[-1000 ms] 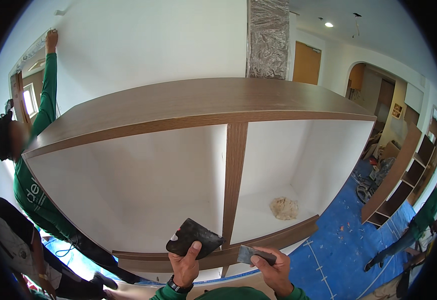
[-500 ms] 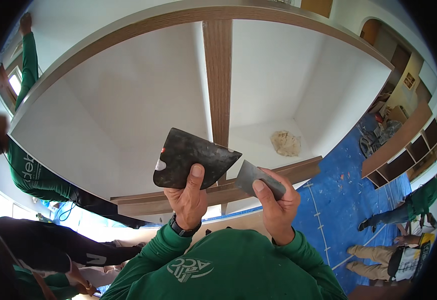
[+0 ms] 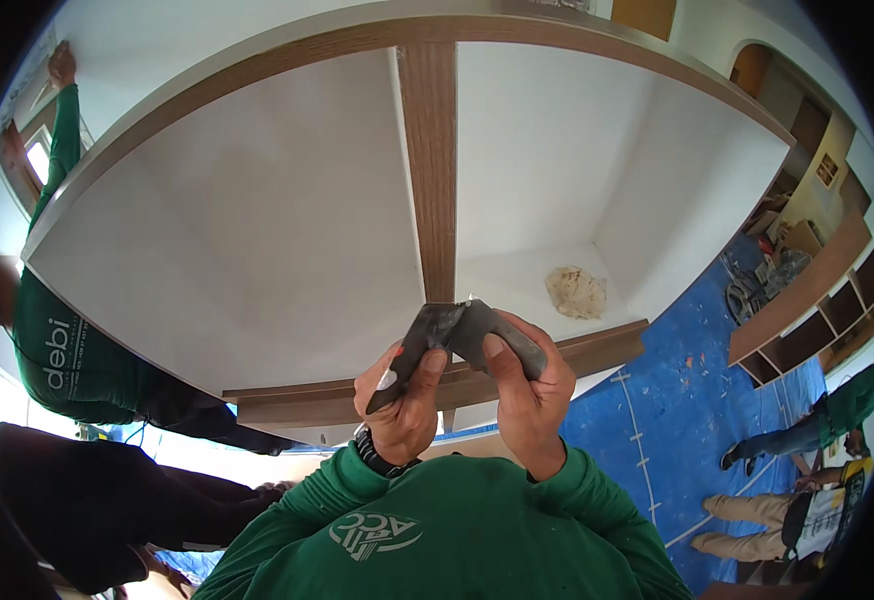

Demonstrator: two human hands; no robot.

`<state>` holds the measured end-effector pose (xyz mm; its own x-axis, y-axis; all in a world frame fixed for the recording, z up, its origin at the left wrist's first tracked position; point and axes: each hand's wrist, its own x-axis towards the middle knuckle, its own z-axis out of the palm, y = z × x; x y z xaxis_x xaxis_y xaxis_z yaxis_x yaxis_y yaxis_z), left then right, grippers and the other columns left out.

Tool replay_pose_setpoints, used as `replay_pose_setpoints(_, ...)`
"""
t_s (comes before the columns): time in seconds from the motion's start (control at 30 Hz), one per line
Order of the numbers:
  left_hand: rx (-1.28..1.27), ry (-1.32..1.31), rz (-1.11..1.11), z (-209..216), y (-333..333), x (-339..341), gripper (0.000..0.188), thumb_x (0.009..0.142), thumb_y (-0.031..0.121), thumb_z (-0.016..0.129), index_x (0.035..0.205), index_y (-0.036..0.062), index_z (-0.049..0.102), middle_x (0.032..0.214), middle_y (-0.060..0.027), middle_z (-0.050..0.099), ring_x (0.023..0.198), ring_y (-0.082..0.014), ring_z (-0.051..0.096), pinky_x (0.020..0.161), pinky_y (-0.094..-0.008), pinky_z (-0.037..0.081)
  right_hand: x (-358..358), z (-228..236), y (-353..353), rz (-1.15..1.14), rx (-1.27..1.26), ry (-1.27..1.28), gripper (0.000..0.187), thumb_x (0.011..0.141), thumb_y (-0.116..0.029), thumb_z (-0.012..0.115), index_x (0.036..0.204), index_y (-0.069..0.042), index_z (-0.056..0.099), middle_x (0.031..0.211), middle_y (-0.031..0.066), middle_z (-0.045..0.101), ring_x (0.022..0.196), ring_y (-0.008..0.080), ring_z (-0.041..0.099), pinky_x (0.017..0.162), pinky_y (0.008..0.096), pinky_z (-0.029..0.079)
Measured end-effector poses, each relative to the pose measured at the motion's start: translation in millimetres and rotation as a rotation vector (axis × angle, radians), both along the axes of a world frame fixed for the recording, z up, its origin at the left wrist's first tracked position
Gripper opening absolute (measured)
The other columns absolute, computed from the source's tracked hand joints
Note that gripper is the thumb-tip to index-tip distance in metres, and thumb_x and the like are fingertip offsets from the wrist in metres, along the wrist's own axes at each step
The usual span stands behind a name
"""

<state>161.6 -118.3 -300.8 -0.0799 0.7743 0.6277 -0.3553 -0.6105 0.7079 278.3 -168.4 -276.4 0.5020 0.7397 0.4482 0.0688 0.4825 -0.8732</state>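
In front of my chest, my left hand [image 3: 403, 408] grips a thin black plate [image 3: 406, 358] with worn, pale-flecked edges, thumb on its face. The plate is tilted, so it shows narrow. My right hand [image 3: 535, 396] pinches a grey flat scraper [image 3: 510, 343], thumb on the near face and fingers behind it. The scraper's far end meets or overlaps the plate's upper end; I cannot tell whether they press together. Behind both stands a white-lined cabinet with a brown wood-grain divider [image 3: 428, 170] and front rail [image 3: 577, 348].
A crumpled clear bag with beige stuff [image 3: 576, 292] lies inside the right compartment. Blue sheeting [image 3: 662, 440] covers the floor at right, near an open shelf unit [image 3: 807, 340]. A co-worker in green [image 3: 57, 340] reaches up at left; other people stand lower left and far right.
The black plate has turned from broad and flat to steeply tilted. My right hand has moved left and up, bringing the grey scraper against or over the plate's end.
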Motion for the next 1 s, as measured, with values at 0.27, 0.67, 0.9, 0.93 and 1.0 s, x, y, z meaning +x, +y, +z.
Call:
replay_pose_setpoints(0.27,-0.243,0.085,-0.152,25.9,17.1,-11.4,0.014,0.097,0.001,0.069,0.111,-0.0018,0.069,0.098,-0.006,0.072,0.089,-0.0093,0.062,0.084,-0.0238,0.051,18.7,26.4,18.5,-0.037,0.064,-0.036,0.024,0.1,-0.007,0.066,0.121,0.006,0.064,0.104,0.0106,0.071,0.093,0.012,0.064,0.081,0.027,0.054)
replay_pose_setpoints(0.67,0.224,0.428,0.385,313.6,150.5,-132.2,0.054,0.102,0.044,0.064,0.12,-0.0066,0.065,0.096,-0.008,0.071,0.079,-0.0117,0.067,0.073,-0.0239,0.055,66.2,150.2,67.9,-0.47,0.699,-1.338,0.047,0.076,0.009,0.077,0.121,-0.002,0.073,0.118,0.0121,0.071,0.097,0.0286,0.064,0.076,0.0349,0.053)
replay_pose_setpoints(0.9,0.011,0.699,0.159,316.2,187.8,-145.5,0.053,0.104,0.049,0.059,0.108,-0.0028,0.069,0.082,-0.0023,0.067,0.065,-0.0057,0.06,0.059,-0.0221,0.052,56.1,160.5,102.1,-0.622,0.743,-1.561,0.034,0.087,-0.004,0.074,0.121,-0.004,0.073,0.129,0.0115,0.068,0.109,0.0299,0.062,0.087,0.0419,0.05)
replay_pose_setpoints(0.93,0.029,0.7,0.152,313.9,190.7,-145.6,0.053,0.104,0.05,0.059,0.107,-0.0028,0.068,0.081,-0.0022,0.066,0.064,-0.0057,0.06,0.058,-0.0221,0.052,54.5,161.5,103.8,-0.634,0.733,-1.579,0.033,0.088,-0.006,0.074,0.12,-0.004,0.074,0.129,0.0114,0.068,0.111,0.0299,0.061,0.088,0.0424,0.049)
replay_pose_setpoints(1.0,0.035,0.707,0.161,312.4,187.6,-142.9,0.053,0.104,0.049,0.059,0.106,-0.0026,0.068,0.081,-0.0016,0.066,0.064,-0.0054,0.06,0.059,-0.0217,0.051,50.3,161.9,106.9,-0.664,0.727,-1.578,0.033,0.087,-0.006,0.074,0.12,-0.004,0.074,0.13,0.0107,0.068,0.111,0.0293,0.061,0.089,0.0416,0.048)
